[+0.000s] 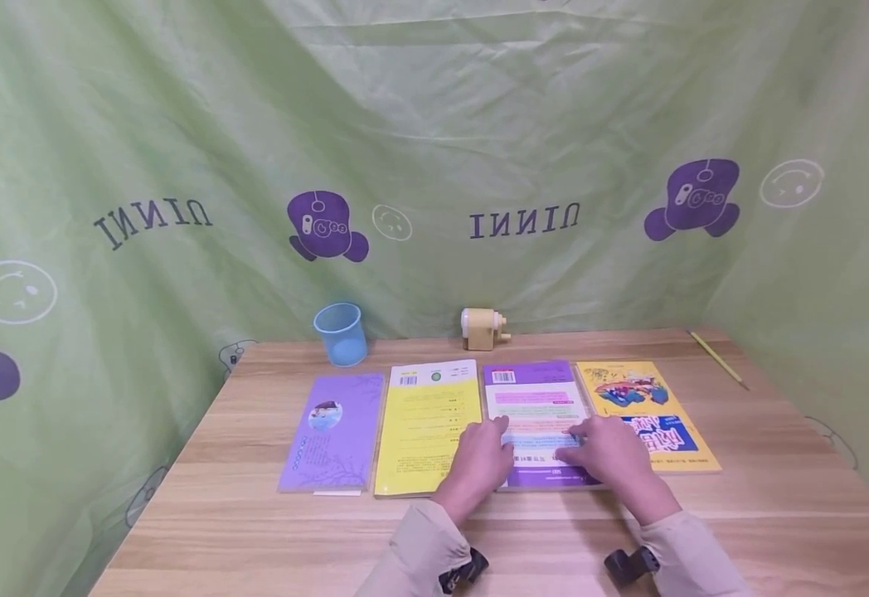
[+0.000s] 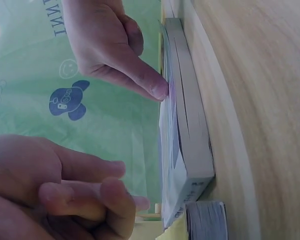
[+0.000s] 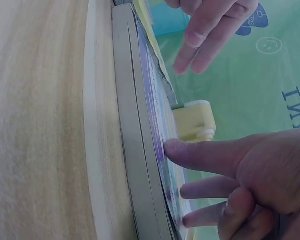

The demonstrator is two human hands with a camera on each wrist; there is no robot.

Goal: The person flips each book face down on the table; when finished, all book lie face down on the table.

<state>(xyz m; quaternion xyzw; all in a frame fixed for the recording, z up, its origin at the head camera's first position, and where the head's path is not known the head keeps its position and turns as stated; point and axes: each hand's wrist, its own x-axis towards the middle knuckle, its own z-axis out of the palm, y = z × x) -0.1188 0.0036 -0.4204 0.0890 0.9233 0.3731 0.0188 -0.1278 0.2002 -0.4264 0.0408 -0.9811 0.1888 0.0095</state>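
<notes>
— Lying where, on the wooden table (image 1: 763, 497)?
— At centre, purple book (image 1: 535, 398); left hand (image 1: 479, 464) and right hand (image 1: 614, 456) flat on it, fingers straight. Green curtain (image 1: 479, 124) at twelve o'clock.

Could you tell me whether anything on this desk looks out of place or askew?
Mostly tidy: four books lie in a neat row, with both hands on the purple-bordered book. The one stray is the thin yellow pencil, lying diagonally near the far right edge of the wooden table, well away from the cream pencil sharpener and blue mesh cup.
</notes>
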